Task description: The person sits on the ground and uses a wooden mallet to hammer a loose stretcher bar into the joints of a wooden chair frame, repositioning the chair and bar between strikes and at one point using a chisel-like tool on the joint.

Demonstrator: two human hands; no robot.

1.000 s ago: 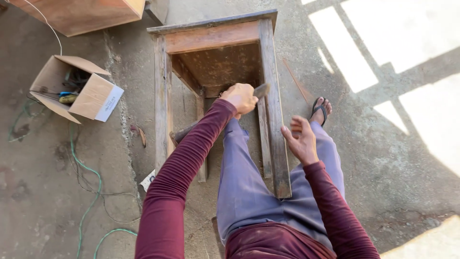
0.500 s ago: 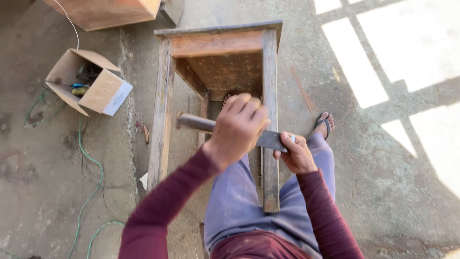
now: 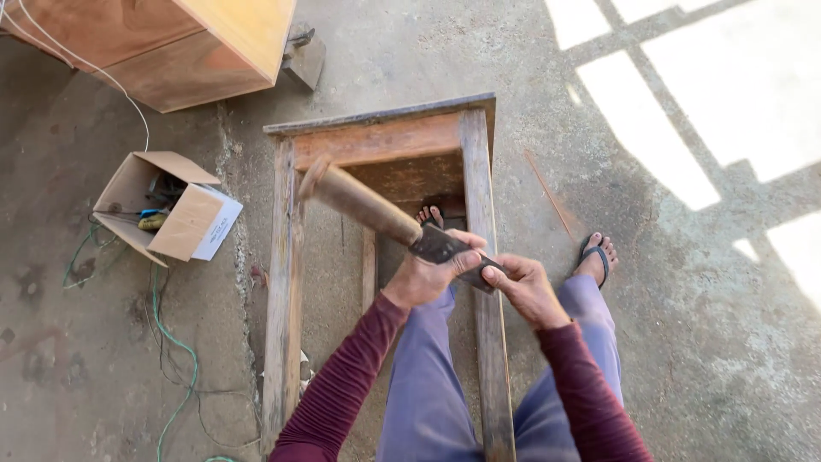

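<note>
A tool with a long round wooden handle [image 3: 359, 201] and a dark metal blade is held over a worn wooden table frame [image 3: 282, 282] that lies on its side on the concrete. My left hand [image 3: 428, 275] grips the tool where the handle meets the blade. My right hand [image 3: 526, 291] pinches the blade's tip just above the frame's right leg [image 3: 489, 376]. The handle points up and to the left. I stand astride that leg, my feet in sandals [image 3: 596, 257].
An open cardboard box [image 3: 184, 224] with small items sits to the left, with green cable [image 3: 171, 342] trailing beside it. A plywood cabinet [image 3: 171, 43] and a white cord lie at the top left. A thin stick [image 3: 552, 198] rests right of the frame.
My left hand brought the tool up from inside the frame and swung its handle up and left. My right hand closed in and took hold of the blade's tip.
</note>
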